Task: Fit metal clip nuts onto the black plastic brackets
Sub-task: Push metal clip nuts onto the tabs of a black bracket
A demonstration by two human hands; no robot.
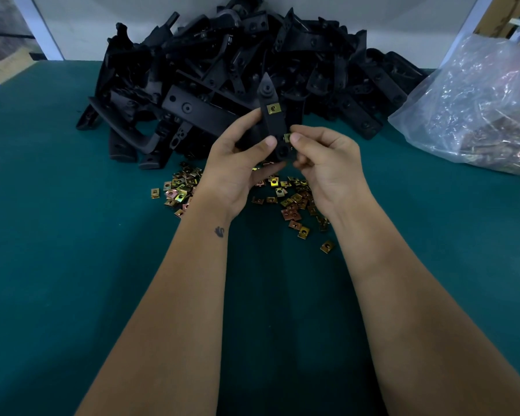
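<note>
My left hand (240, 157) grips a black plastic bracket (272, 124) upright above the table, thumb across its lower part. One brass-coloured clip nut (273, 108) sits fitted on the bracket's upper part. My right hand (324, 166) pinches a second clip nut (287, 138) between thumb and forefinger, against the bracket's right edge. Several loose clip nuts (294, 202) lie scattered on the green table under and around both hands.
A big heap of black brackets (237, 61) fills the back of the green table (72, 235). A clear plastic bag of clip nuts (481, 115) lies at the right. A white wall panel stands behind the heap.
</note>
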